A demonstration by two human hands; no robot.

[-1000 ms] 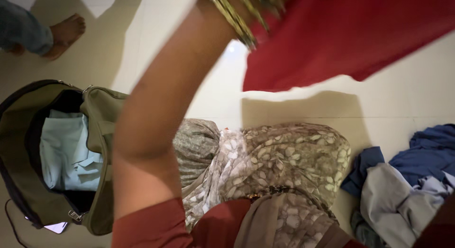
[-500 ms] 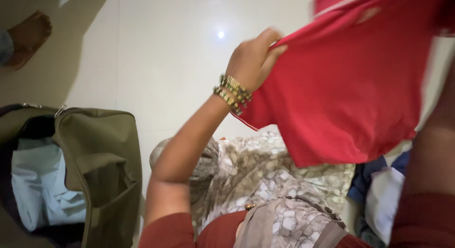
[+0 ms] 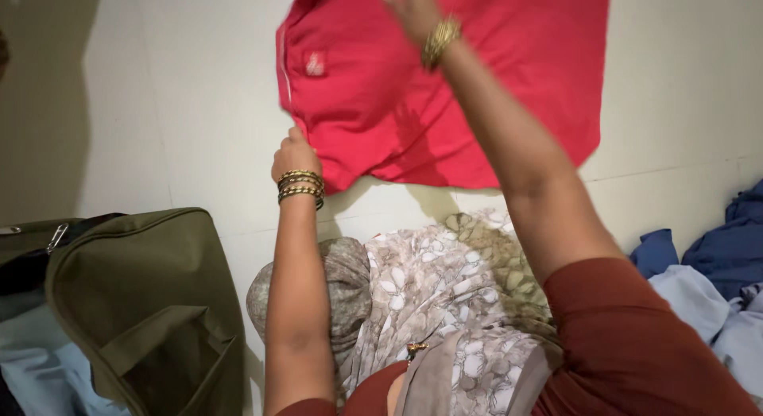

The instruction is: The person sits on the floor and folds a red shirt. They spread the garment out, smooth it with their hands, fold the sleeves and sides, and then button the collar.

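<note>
Red polo shirt (image 3: 485, 90) is held spread over the pale floor (image 3: 199, 130), ahead of and above both hands, long axis running left-right between them. Fabric is plain red, small white chest mark, placket edge visible at the left side. Olive duffel bag (image 3: 151, 305) is seen below-left of the left hand, flap open. Blue clothes pile (image 3: 715, 273) lies below-right of the right arm. Left hand (image 3: 294, 155) is pinched on the shirt's lower left edge. Right hand (image 3: 413, 11) is laid on the upper middle of the shirt, touching it; whether its fingers are closed on the cloth cannot be told. Left hand is nearer the body.
</note>
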